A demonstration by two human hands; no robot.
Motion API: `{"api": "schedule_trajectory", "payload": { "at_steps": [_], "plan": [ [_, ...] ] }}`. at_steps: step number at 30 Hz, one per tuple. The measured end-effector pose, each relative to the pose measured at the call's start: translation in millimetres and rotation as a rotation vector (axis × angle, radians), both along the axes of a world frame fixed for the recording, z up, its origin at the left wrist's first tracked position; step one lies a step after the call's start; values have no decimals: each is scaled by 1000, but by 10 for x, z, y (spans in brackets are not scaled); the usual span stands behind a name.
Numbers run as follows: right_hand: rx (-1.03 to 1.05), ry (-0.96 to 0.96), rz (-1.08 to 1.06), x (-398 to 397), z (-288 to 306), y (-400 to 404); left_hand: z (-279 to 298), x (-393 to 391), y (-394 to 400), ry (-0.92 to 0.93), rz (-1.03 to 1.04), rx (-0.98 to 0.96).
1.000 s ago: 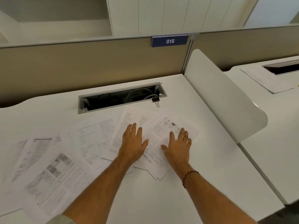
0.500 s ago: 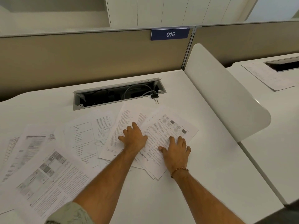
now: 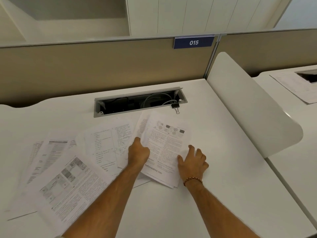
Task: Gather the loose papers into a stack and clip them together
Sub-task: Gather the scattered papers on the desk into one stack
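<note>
Seen from the head camera, the left hand (image 3: 138, 152) pinches the left edge of a small paper bundle (image 3: 164, 148) while the right hand (image 3: 193, 162), fingers spread, presses flat on its right edge. Thin, floppy, slippery sheets probably handle best squared by their edges. More loose papers (image 3: 68, 177) fan out left of the hands; a binder clip (image 3: 175, 107) lies beyond them, beside an open cable tray (image 3: 137, 103).
</note>
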State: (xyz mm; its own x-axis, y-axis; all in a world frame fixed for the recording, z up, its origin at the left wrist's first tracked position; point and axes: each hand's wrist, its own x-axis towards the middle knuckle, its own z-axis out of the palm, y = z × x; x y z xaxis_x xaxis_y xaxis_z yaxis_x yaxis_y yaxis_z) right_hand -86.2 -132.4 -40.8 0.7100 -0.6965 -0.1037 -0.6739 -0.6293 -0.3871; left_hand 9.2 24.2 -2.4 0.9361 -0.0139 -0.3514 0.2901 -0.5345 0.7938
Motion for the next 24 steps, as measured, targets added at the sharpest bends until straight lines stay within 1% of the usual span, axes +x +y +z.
{"api": "schedule_trajectory", "payload": {
  "at_steps": [2,5,8,9,10,13,15,18,20,24],
  "plan": [
    [3,31,10,55,26,88,-14,26,79,-3,-2,45],
    [7,53,68,147,55,201,-42,89,147,-15,-58,170],
    [18,51,103,213,68,248,-40,157,154,-50,-111,502],
    [20,54,108,224,69,254,-32,178,155,-50,-121,565],
    [19,60,114,234,67,260,-23,200,158,-24,-124,577],
    [31,69,116,238,64,260,-1,279,162,112,-61,532],
    [60,63,98,243,63,251,13,342,171,152,7,472],
    [97,55,77,269,70,255,45,423,203,231,63,213],
    [102,61,70,287,80,259,82,436,220,262,41,58],
    [112,75,70,311,96,267,110,394,229,182,-131,13]
  ]
}}
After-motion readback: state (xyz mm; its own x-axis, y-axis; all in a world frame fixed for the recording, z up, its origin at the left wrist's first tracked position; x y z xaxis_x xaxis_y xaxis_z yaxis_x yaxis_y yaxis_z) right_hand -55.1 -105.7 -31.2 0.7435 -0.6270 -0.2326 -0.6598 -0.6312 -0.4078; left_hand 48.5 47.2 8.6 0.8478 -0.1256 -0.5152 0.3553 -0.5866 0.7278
